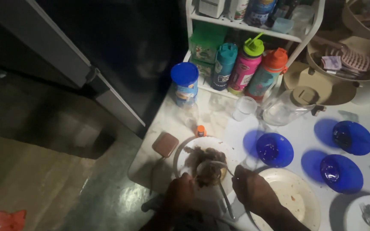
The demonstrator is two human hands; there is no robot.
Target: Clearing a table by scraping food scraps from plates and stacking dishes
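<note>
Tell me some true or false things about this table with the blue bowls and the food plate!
1. Three round blue glass bowls sit on the white table. True.
2. The round white plate of brown food is empty. False: brown food is piled on it.
3. The right hand holds a metal spoon over the food. True.
4. The blue-lidded round canister lies on the floor. False: it stands on the table.
</note>
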